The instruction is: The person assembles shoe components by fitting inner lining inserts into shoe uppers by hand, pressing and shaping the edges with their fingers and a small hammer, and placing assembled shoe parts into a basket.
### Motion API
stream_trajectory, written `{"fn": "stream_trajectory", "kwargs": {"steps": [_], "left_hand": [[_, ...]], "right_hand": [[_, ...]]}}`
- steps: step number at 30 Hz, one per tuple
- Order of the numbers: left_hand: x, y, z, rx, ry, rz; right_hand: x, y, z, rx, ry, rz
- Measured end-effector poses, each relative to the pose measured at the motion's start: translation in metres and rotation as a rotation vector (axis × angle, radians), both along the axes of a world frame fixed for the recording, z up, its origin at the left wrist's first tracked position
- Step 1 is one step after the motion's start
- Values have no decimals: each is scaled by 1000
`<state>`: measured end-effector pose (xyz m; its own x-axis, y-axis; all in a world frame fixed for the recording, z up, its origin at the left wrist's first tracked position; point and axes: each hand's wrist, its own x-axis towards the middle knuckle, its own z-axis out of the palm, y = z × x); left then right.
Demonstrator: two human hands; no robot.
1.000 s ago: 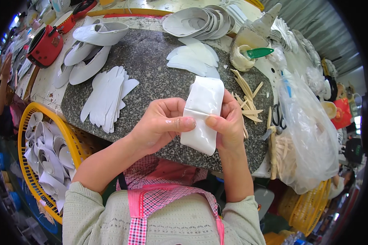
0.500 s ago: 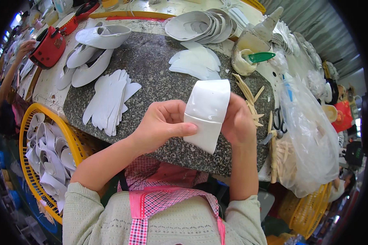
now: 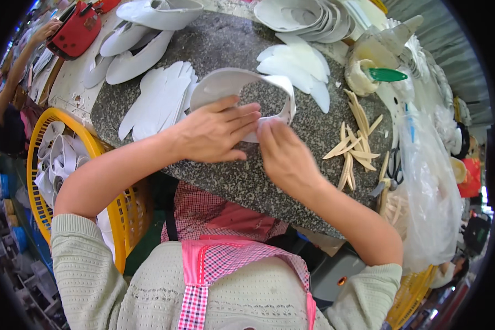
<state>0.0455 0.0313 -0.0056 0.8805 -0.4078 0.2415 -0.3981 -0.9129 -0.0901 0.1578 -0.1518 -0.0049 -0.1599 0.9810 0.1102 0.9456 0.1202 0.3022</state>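
A white shoe upper [image 3: 220,82], bent into a ring, rests at the middle of the speckled stone slab [image 3: 214,47]. My left hand [image 3: 217,129] lies across its near left side, fingers stretched out and thumb apart. At the near right edge of the upper, the bunched fingertips of my right hand [image 3: 286,151] pinch it; that hand is slightly blurred. Flat white pieces shaped like shoe parts [image 3: 157,102] lie fanned out to the left. Other thin white pieces [image 3: 297,66] overlap beyond the upper on the right.
Several white shoes [image 3: 143,52] stand far left, with stacked white uppers [image 3: 291,14] farther back. A yellow basket [image 3: 102,146] holds more uppers. To the right are a paste container [image 3: 360,77] with a green-handled tool [image 3: 388,75], cream strips [image 3: 357,140], scissors [image 3: 395,166] and a plastic bag [image 3: 432,181].
The white upper has gone from being held up in both hands to lying as a ring on the slab. My left hand has flattened over it; my right hand has moved to its near edge.
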Motion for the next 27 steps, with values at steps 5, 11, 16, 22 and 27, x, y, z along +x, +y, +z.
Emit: {"fn": "stream_trajectory", "kwargs": {"steps": [5,11,16,22,27], "left_hand": [[-19,26,-12,-84,176,137],[-29,30,-8,-191,250,208],[-36,-30,12,-372,338,115],[9,22,29,-471,-51,-5],[6,8,2,-260,74,-16]], "right_hand": [[-6,7,-10,120,59,1],[31,22,5,85,133,149],[79,17,27,37,15,230],[40,11,6,131,338,177],[61,-4,7,202,346,84]]}}
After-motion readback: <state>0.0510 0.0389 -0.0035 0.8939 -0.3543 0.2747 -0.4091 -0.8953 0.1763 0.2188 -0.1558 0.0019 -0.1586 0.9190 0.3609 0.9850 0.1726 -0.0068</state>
